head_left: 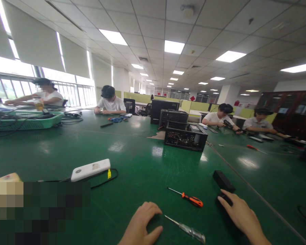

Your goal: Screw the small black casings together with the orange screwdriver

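My left hand [144,223] rests low over the green table, thumb and fingers apart with nothing between them. Just to its right lies a screwdriver with a clear handle [191,233], its tip pointing at my fingers. Beyond that is a screwdriver with an orange and black handle [192,200]. My right hand [242,214] has its thumb and fingers around a long black object [227,212], mostly covered by the hand, so its kind cannot be made out. Touching or close to my fingertips sits another black oblong block [223,181].
A white power bank [91,169] with a black cable lies at left. Open black computer cases [186,137] stand mid-table. A green basket [48,121] of cables is far left. Several people sit around the table's far sides. Another orange-handled screwdriver [252,147] lies far right.
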A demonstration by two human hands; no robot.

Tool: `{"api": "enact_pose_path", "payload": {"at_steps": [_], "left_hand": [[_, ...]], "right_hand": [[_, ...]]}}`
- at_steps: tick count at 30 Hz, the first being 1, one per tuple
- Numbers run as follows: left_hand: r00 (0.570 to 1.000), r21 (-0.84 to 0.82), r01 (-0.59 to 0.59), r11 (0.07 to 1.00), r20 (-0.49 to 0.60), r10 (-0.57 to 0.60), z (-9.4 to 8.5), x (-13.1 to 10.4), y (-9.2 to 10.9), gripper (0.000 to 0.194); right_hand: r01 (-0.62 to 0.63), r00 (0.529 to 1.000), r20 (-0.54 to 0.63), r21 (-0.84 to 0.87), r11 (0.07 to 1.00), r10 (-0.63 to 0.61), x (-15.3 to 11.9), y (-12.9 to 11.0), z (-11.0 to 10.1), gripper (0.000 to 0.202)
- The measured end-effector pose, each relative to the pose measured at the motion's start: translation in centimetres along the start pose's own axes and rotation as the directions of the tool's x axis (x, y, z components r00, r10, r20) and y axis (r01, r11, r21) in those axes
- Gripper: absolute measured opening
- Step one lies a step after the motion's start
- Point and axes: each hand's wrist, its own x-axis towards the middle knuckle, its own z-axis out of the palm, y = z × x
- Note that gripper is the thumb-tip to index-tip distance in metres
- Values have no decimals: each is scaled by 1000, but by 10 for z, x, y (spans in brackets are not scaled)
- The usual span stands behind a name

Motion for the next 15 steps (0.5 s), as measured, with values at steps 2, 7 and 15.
{"api": "enact_pose_path", "payload": {"at_steps": [2,7,15], "left_hand": [[1000,-7,-11,1000,-22,11,0,0,0,27],[999,-22,-39,999,-18,38,1,0,-2,26],[1000,13,-10,1000,-1,10,1,3,-2,28]], "right_hand": [[-57,998,22,-40,998,58,0,-2,-3,55],[-185,983,-29,-75,980,183,5,13,-9,50],[-218,871,-486,-259,941,68,17,-2,16,54]]}}
